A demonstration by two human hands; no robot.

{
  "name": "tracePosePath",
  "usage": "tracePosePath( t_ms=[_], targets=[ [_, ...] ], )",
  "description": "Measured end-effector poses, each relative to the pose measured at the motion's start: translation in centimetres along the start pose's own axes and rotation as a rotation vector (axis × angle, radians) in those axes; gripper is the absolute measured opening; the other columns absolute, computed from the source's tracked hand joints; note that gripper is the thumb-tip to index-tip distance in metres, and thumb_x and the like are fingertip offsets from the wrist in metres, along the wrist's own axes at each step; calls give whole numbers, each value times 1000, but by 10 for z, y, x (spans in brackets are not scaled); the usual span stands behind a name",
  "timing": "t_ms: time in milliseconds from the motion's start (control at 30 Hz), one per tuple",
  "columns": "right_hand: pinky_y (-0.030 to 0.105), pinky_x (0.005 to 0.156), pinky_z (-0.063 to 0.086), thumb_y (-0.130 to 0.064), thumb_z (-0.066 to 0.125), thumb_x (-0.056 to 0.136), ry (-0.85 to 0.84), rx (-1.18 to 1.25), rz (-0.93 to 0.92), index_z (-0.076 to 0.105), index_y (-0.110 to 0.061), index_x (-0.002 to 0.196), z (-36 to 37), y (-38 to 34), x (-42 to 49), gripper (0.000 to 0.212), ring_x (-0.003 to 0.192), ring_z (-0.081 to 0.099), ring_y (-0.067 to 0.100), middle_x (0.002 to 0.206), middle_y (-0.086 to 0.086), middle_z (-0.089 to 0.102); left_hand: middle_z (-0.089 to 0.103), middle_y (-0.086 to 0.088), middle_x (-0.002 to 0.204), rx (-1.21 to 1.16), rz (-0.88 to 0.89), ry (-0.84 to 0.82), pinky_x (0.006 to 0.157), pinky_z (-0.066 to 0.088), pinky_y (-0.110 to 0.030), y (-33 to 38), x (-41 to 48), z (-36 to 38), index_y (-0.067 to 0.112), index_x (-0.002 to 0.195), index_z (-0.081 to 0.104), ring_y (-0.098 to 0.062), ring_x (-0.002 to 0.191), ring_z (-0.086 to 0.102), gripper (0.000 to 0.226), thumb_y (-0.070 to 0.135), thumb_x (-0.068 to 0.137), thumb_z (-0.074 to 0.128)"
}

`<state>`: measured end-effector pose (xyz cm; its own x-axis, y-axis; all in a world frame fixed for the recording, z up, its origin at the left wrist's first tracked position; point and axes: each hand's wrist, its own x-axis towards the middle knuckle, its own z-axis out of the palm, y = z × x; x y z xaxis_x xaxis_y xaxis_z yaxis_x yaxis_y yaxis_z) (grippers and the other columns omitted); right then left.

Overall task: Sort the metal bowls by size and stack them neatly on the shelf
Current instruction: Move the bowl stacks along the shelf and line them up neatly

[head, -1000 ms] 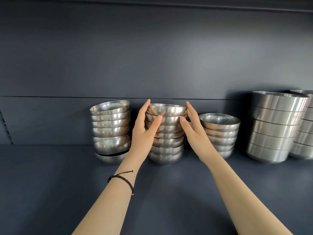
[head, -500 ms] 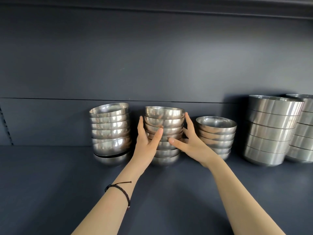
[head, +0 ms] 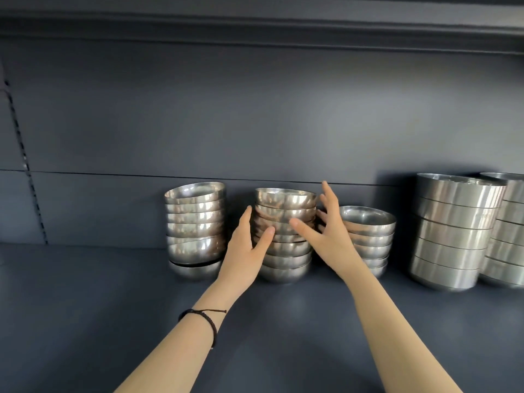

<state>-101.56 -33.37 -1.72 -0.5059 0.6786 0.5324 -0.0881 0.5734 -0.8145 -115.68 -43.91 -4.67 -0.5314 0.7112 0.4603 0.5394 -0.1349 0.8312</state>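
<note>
Three stacks of round metal bowls stand along the back of a dark shelf (head: pixel 85 321). The middle stack (head: pixel 285 207) has several bowls. My left hand (head: pixel 246 251) touches its left side with straight fingers, thumb against the front. My right hand (head: pixel 326 234) is spread open at its right side, thumb across the front, fingers between this stack and the lower right stack (head: pixel 368 231). The left stack (head: pixel 195 219) leans a little, its lower bowls sitting unevenly.
Two taller stacks of straight-sided metal containers, one (head: pixel 453 231) in front and another (head: pixel 510 231) at the frame's edge, stand at the right. The shelf's back panel (head: pixel 255 123) rises right behind all stacks. A slotted upright (head: pixel 22 154) runs at the left.
Both hands slid down the sides of the middle stack, then the right hand rose again and spread its fingers wider. The stack stayed in place.
</note>
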Motion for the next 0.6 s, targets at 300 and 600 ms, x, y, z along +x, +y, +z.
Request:
tracePosePath(
  t_ms=[300, 600],
  targets=[
    [35, 105, 41, -36, 71, 88, -24, -424, 13, 27, -42, 150, -21, -10, -12, 77, 126, 49, 19, 143, -7, 45, 56, 14, 133, 894, 374, -180, 79, 48, -24, 11, -35, -70, 31, 139, 51, -6, 100, 61, 44, 49, 102, 35],
    [48, 100, 40, -27, 73, 85, 113, -856, -336, 62, -23, 129, 35, -50, -32, 45, 124, 49, 32, 139, 7, 52, 69, 11, 93, 1270, 516, -113, 65, 51, -35, -18, -39, -163, 29, 107, 70, -15, 75, 67, 48, 51, 94, 29]
  ],
)
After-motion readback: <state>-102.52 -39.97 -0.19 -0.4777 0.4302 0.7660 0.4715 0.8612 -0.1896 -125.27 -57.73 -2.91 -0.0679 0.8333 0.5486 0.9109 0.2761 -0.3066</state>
